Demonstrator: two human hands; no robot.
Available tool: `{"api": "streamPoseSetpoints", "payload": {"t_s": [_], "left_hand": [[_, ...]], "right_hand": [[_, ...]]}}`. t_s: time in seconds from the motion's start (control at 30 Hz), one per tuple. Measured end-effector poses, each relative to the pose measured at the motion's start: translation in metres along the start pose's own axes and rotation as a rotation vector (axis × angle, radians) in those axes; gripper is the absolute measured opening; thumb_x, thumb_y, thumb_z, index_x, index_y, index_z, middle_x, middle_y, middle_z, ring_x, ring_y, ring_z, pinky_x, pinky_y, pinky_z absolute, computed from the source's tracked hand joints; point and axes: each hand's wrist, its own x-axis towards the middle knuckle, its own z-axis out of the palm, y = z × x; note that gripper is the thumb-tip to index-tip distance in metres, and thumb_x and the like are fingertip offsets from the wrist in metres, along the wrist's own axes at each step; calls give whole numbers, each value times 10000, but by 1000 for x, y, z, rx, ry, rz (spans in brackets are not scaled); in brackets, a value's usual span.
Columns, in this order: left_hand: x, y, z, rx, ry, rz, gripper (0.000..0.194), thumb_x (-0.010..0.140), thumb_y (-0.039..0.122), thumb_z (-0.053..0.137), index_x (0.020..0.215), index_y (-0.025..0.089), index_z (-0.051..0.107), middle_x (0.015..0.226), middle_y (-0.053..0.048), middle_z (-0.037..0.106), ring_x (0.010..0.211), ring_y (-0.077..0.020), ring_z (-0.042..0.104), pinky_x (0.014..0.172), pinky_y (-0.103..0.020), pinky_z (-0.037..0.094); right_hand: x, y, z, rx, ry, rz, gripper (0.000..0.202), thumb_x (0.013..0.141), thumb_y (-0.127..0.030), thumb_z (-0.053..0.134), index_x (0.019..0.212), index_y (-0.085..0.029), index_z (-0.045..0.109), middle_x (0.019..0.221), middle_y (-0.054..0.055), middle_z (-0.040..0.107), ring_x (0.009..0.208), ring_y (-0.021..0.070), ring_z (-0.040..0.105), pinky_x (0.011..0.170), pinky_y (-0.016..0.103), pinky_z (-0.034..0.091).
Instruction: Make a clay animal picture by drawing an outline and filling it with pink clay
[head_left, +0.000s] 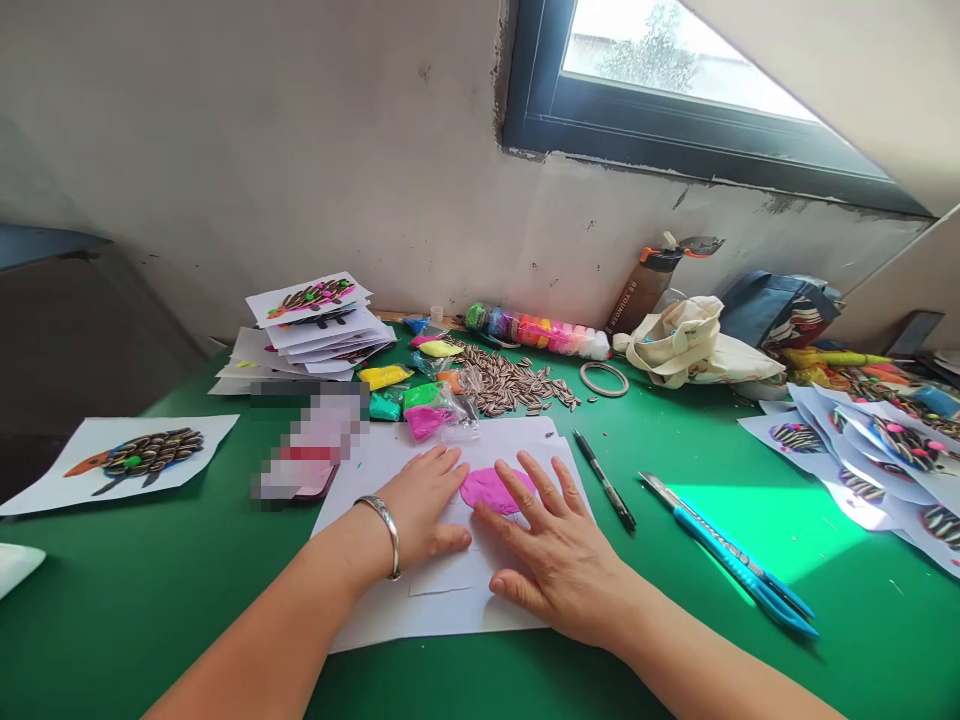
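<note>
Green worktop (525, 680): carries all items listed below.
White paper sheets (435, 615): stacked before the person; topmost bears a flat bright-pink clay oval (480, 490) and faint lines.
White sheet with seed-covered animal picture (153, 455): far left; body fully covered, appears complete.
Left hand (424, 505): fingers nearly together, laid on paper, tips beside the oval's left edge; nothing grasped.
Right hand (559, 530): fingers spread wide, partly across the oval; nothing grasped.
Brown bottle with orange trim (641, 285): lettering reads "BE YOUNGER"; no other writing legible.
Oval status: flattened; judged an early stage, visible part without seeds.
Striped brown seeds (502, 380): loose pile beyond the paper.
</note>
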Motion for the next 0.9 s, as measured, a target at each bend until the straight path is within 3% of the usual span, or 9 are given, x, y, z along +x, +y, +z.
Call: {"api": "streamPoseSetpoints", "payload": {"t_s": [0.17,0.37,0.63,0.77,0.9], "left_hand": [[-1,1,0,29,10,-2,725,743,410,653,1370,145,405,1498,-158,284,1392,-322,194,1121,-452,222],[1,0,2,22,6,23,731,745,409,646,1361,90,413,1489,-191,287,1390,-337,185,1121,-457,211],[3,-1,4,-58,30,3,755,697,389,693,1347,103,436,1477,-194,310,1389,-354,182,1127,-489,195],[3,-1,4,-63,23,-2,786,696,369,678,1376,95,393,1490,-193,286,1392,-338,181,1135,-480,175],[4,-2,6,-86,22,-5,829,699,347,673,1414,126,316,1500,-174,270,1395,-318,179,1133,-495,170]], "right_hand": [[6,-1,1,-12,-15,-20,649,873,-622,401,1437,-316,301,1534,75,211,1405,369,45,1078,654,32],[16,-1,4,-32,-29,-23,630,881,-638,356,1434,-340,302,1547,63,166,1404,368,57,1076,649,6],[16,-2,9,-43,16,-15,630,882,-609,389,1441,-337,287,1540,53,194,1404,367,70,1078,642,7],[19,-5,8,-28,11,0,665,885,-616,366,1463,-317,230,1549,51,157,1406,364,58,1084,638,12],[22,-8,7,-24,14,0,621,891,-602,364,1434,-306,309,1535,39,217,1405,358,76,1087,640,-6]]}}
